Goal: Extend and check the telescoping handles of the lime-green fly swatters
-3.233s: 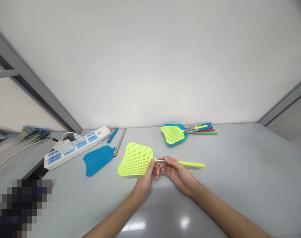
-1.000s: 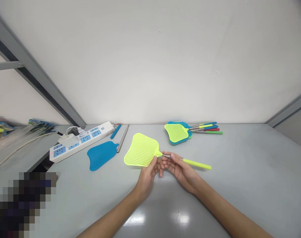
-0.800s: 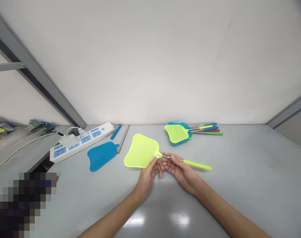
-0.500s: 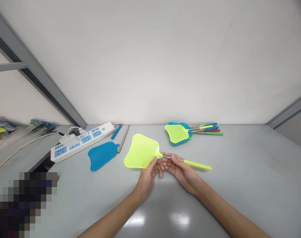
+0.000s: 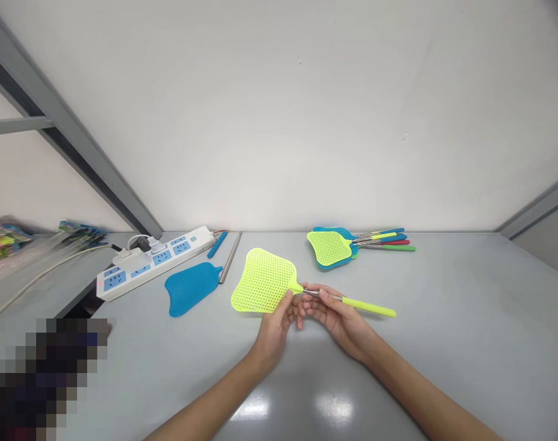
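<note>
A yellow-green fly swatter (image 5: 264, 282) with a metal shaft and a yellow grip is held just above the table by both hands. My left hand (image 5: 279, 321) pinches the neck of its perforated head, thumb on top. My right hand (image 5: 340, 318) is closed round the metal shaft, thumb along it near the yellow grip. Left of the swatter lie a loose blue swatter head (image 5: 193, 286), a metal rod (image 5: 231, 257) and a blue grip sleeve (image 5: 217, 244). The fingertips of both hands meet beneath the shaft.
Behind to the right lies a pile of fly swatters (image 5: 334, 248) with grips in several colours. A white power strip (image 5: 159, 263) with plugs sits at the left. Plastic-wrapped items (image 5: 26, 257) lie beyond the left edge of the grey table (image 5: 467, 324). A wall stands behind.
Both hands keep the same hold on the yellow-green fly swatter. The whole view has shifted very slightly; nothing else visibly differs.
</note>
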### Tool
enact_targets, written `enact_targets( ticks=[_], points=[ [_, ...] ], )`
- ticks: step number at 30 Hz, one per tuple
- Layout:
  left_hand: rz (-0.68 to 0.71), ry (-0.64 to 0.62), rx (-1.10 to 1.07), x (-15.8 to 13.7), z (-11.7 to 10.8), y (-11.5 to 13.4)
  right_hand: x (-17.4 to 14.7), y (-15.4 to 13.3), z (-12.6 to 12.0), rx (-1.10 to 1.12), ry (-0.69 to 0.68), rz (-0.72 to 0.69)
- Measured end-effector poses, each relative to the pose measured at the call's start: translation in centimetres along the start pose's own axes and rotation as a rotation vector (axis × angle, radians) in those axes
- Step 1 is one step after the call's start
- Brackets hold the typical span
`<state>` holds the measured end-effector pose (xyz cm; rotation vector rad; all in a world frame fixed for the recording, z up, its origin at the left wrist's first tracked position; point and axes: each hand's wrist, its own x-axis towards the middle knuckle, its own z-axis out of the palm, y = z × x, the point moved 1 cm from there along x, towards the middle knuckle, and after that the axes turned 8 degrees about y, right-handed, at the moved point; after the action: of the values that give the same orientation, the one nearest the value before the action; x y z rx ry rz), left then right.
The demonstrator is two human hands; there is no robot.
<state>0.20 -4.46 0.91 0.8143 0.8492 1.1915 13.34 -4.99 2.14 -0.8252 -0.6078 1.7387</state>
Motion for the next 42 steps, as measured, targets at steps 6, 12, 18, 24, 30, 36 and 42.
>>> enact_targets(
  ticks=[6, 12, 18, 24, 30, 36, 42],
  points=[
    [0.007, 0.018, 0.025, 0.01, 0.02, 0.07, -0.01, 0.00, -0.08, -0.009, 0.002, 0.001],
    [-0.003, 0.030, 0.030, -0.03, 0.18, 0.16, 0.03, 0.02, -0.04, -0.004, -0.004, -0.005],
    [-0.001, 0.040, 0.027, -0.05, 0.10, 0.14, 0.03, 0.02, 0.00, -0.009, 0.003, 0.002],
    [-0.018, 0.034, 0.002, -0.14, 0.22, 0.29, -0.03, -0.01, 0.04, -0.006, -0.001, -0.002],
    [-0.053, 0.042, -0.017, -0.17, 0.35, 0.62, 0.03, 0.06, 0.02, -0.007, 0.000, 0.001],
    [-0.040, 0.036, -0.010, -0.18, 0.35, 0.58, 0.11, 0.02, -0.14, -0.009, 0.000, -0.004],
    [-0.058, 0.079, -0.097, -0.02, 0.41, 0.47, -0.08, 0.42, 0.16, -0.018, -0.006, -0.028]
  ],
)
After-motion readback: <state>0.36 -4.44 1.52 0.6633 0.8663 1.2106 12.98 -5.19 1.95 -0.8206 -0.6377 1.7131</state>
